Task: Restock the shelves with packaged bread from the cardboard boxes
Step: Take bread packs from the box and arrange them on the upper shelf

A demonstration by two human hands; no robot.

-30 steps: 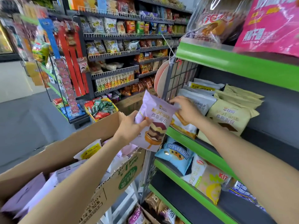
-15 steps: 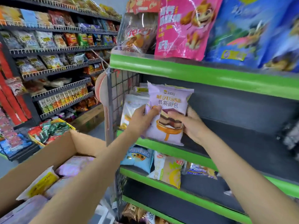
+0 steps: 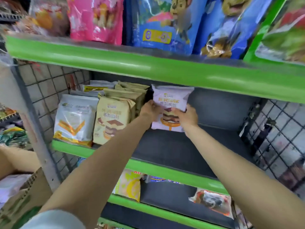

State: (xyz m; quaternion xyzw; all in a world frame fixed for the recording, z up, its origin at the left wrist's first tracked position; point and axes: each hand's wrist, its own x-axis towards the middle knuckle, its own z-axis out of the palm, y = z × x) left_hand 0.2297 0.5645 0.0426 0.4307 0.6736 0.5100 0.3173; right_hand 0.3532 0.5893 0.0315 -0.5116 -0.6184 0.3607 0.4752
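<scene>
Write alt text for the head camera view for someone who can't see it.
Both hands, left and right, hold a lilac mousse pack upright at the back of a green-edged shelf, right of tan packs and white packs.

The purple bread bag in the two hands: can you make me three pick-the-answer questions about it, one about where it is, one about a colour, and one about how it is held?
1. Where is the purple bread bag?
A. In the cardboard box
B. Right of the tan bread bags, on the middle shelf
C. On the floor

2. What colour is the shelf's front edge?
A. Green
B. Red
C. Yellow

3. How is the bag held?
A. By both hands
B. By one hand only
C. By nobody

Answers: 1 B, it stands upright on the dark middle shelf, beside the tan bread bags. 2 A, the front edge is bright green. 3 A, the left hand has a grip on its left side and the right hand on its right side.
</scene>
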